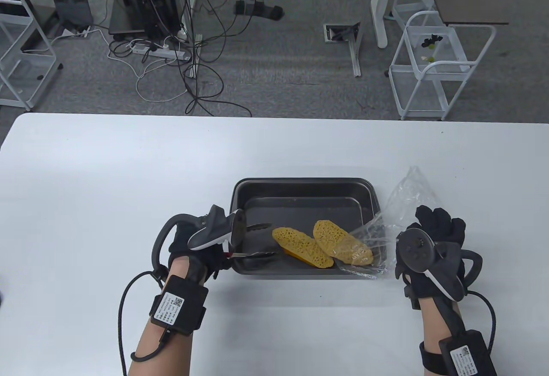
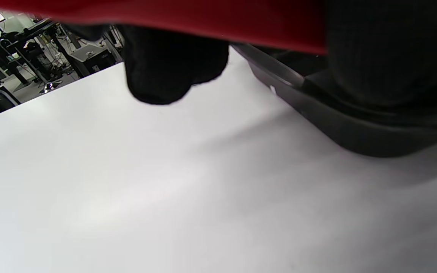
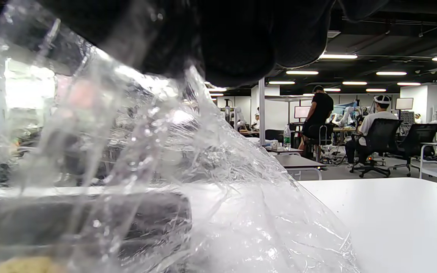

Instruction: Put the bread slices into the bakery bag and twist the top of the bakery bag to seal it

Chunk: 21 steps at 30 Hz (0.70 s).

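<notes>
I take the dark baking tray [image 1: 300, 187] as my landmark. My left hand [image 1: 193, 243], at the tray's near-left corner, grips a pair of tongs [image 1: 253, 239] whose open tips reach in over the tray floor, just short of the left bread slice [image 1: 300, 247]. The right bread slice [image 1: 341, 243] lies beside it in the tray's near-right part, its right end already under the mouth of the clear bakery bag [image 1: 386, 221]. My right hand [image 1: 429, 243], just off the tray's right rim, pinches the bag and holds it draped over that rim. I'd lift the bag's upper lip to widen the mouth, then close the tongs across a slice's middle and slide it in flat, so nothing tears.
</notes>
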{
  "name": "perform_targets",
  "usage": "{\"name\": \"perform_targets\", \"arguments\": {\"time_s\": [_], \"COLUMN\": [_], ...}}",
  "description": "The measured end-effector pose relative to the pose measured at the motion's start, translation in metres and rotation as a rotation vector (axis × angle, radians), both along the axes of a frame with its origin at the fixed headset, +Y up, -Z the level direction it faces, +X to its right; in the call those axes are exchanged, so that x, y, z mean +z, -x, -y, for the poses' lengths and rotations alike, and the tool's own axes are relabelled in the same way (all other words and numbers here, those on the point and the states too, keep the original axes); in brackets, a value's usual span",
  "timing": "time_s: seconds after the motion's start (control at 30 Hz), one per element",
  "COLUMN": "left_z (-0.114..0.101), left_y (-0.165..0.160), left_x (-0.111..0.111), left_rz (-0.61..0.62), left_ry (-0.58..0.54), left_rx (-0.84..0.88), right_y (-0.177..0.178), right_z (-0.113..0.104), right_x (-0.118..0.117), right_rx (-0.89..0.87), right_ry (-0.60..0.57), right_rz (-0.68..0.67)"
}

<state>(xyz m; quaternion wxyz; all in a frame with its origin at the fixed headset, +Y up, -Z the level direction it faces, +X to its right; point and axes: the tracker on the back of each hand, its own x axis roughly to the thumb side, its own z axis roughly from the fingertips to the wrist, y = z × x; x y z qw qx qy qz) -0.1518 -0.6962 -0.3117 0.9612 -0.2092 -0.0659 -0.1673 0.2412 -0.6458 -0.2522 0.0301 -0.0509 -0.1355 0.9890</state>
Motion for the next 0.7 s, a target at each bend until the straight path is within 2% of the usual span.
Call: {"name": "perform_targets", "arguments": {"time_s": [0.4, 0.57, 0.7], "left_z": [0.020, 0.021, 0.022], "left_y": [-0.020, -0.033, -0.045], "left_x": [-0.034, -0.039, -0.033], "left_rz": [-0.020, 0.027, 0.106], "left_ry": [0.158, 0.170, 0.085], "left_rx": [0.047, 0.090, 0.090], "right_y": [0.000, -0.001, -0.003], "right_z": [0.001, 0.001, 0.001], "right_x": [0.000, -0.001, -0.001], "right_rx": [0.006, 0.000, -0.005], "right_ry": [0.003, 0.008, 0.009], "right_rz": [0.003, 0.005, 0.006]}}
